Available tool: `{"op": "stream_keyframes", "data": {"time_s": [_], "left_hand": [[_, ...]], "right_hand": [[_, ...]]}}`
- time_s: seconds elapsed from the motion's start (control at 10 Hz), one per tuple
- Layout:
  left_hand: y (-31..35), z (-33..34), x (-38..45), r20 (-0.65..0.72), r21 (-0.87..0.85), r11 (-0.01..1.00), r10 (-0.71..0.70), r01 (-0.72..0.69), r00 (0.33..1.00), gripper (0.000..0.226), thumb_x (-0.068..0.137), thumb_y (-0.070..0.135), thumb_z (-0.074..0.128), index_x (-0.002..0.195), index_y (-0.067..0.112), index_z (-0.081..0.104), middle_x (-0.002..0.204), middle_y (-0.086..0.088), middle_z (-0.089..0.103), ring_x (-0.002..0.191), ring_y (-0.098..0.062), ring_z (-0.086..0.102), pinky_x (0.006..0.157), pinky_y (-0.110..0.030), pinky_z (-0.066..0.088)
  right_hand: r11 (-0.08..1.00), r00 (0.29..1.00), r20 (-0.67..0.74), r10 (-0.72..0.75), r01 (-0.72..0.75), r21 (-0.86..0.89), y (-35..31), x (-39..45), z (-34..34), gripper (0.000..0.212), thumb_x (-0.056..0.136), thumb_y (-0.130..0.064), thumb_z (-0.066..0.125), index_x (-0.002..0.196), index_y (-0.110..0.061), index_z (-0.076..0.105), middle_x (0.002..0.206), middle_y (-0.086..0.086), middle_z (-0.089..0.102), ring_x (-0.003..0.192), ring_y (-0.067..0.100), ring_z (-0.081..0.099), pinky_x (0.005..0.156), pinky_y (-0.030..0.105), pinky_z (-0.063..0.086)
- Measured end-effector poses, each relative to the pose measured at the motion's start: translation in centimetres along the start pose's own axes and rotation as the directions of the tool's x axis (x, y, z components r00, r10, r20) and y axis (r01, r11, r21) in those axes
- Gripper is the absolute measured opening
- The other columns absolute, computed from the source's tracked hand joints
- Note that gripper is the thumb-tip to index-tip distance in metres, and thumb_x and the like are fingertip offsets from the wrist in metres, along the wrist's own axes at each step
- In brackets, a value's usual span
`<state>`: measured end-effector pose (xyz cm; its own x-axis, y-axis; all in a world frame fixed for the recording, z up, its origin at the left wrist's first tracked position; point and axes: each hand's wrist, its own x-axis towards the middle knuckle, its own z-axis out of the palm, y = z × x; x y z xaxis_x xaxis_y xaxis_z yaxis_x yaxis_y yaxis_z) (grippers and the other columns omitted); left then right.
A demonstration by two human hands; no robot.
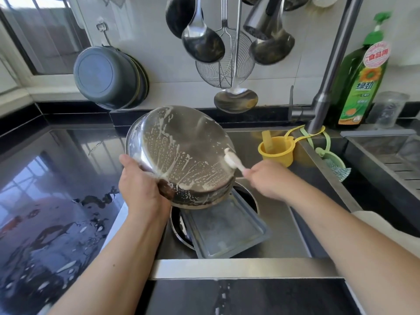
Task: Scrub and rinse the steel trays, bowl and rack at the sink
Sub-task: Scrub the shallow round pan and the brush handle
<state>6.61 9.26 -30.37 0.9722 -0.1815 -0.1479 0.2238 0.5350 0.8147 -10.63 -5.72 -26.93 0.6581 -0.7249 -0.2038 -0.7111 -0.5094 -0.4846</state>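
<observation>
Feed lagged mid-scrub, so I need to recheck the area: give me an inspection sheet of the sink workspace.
Surface: black counter, wet, splashed.
Job's things: round pan tilted bottom-up over the sink, soap-streaked; flat tray lying below it.
Clutter: yellow cup, soap bottle, glass jar.
Hands: left hand grips the pan's rim; right hand holds a brush against the pan.
Cables: nothing seen.
Surroundings: ladles, strainer and grey basins hang on the wall; faucet.

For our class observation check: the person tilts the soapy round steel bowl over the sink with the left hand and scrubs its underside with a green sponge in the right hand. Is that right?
Not quite. The head view shows the right hand holding a white brush, not a green sponge. The rest stands: the left hand tilts the soapy bowl over the sink.
</observation>
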Motion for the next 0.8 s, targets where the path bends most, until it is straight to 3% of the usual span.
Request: {"op": "stream_keyframes", "data": {"time_s": [0.1,0.2,0.4,0.5,0.6,0.7,0.8], "left_hand": [[-0.1,0.1,0.0,0.005,0.024,1.0,0.01,-0.01,1.0,0.071,0.105,0.054,0.045,0.041,0.023,0.049,0.061,0.0,0.047,0.072,-0.022,0.053,0.092,-0.067,0.053],[0.0,0.2,-0.3,-0.005,0.017,1.0,0.022,-0.022,1.0,0.073,0.107,0.05,0.045,0.04,0.023,0.045,0.054,0.002,0.041,0.059,-0.019,0.047,0.084,-0.054,0.056],[-0.4,0.4,-0.5,0.095,0.092,0.994,0.055,-0.063,0.994,0.067,0.104,0.052,0.045,0.044,0.023,0.045,0.054,-0.003,0.037,0.062,-0.023,0.045,0.086,-0.064,0.054],[-0.3,0.4,-0.4,0.108,0.096,0.993,0.06,-0.071,0.992,0.064,0.104,0.052,0.046,0.046,0.025,0.053,0.062,-0.01,0.046,0.07,-0.029,0.052,0.088,-0.066,0.055],[-0.1,0.5,-0.5,0.114,0.082,0.994,0.06,-0.069,0.992,0.063,0.105,0.051,0.047,0.048,0.028,0.061,0.078,-0.011,0.056,0.081,-0.03,0.058,0.094,-0.073,0.05],[0.1,0.9,-1.5,0.104,0.105,0.992,0.057,-0.068,0.993,0.07,0.109,0.047,0.046,0.043,0.027,0.057,0.059,-0.004,0.052,0.067,-0.023,0.055,0.088,-0.058,0.054],[0.4,1.0,-1.6,0.066,0.079,0.996,0.039,-0.044,0.997,0.066,0.109,0.046,0.046,0.047,0.025,0.052,0.057,-0.002,0.051,0.062,-0.022,0.056,0.083,-0.052,0.055]], "right_hand": [[1.0,1.0,-0.017,0.008,-0.008,-0.002,0.4,0.1,0.6,0.041,0.105,-0.041,0.043,0.086,-0.01,0.063,0.088,0.013,0.063,0.078,0.027,0.054,0.067,0.032,0.04],[0.994,0.995,0.054,-0.085,0.081,0.068,-0.6,-1.3,1.3,0.043,0.102,-0.042,0.049,0.074,-0.013,0.063,0.07,0.006,0.06,0.067,0.023,0.053,0.063,0.032,0.038],[0.998,0.998,-0.029,0.062,-0.062,-0.032,0.8,0.7,1.3,0.044,0.104,-0.047,0.043,0.1,-0.009,0.065,0.091,0.01,0.063,0.082,0.028,0.057,0.069,0.034,0.042],[0.999,0.997,0.065,-0.041,0.04,0.017,-0.3,-0.9,2.0,0.042,0.104,-0.045,0.048,0.088,-0.011,0.068,0.085,0.011,0.066,0.075,0.027,0.057,0.064,0.033,0.04],[0.995,0.997,-0.008,0.072,-0.072,-0.07,0.2,0.9,0.4,0.041,0.108,-0.038,0.038,0.107,-0.007,0.065,0.088,0.01,0.061,0.077,0.026,0.057,0.057,0.031,0.037],[0.998,0.998,-0.027,0.061,-0.061,0.007,0.3,0.3,1.4,0.037,0.108,-0.033,0.035,0.096,-0.01,0.061,0.09,0.008,0.059,0.085,0.027,0.059,0.068,0.032,0.042],[0.983,0.989,0.066,-0.129,0.119,0.139,-1.6,-2.1,2.3,0.045,0.106,-0.041,0.045,0.071,-0.016,0.058,0.067,0.003,0.057,0.064,0.021,0.052,0.062,0.032,0.037]]}}
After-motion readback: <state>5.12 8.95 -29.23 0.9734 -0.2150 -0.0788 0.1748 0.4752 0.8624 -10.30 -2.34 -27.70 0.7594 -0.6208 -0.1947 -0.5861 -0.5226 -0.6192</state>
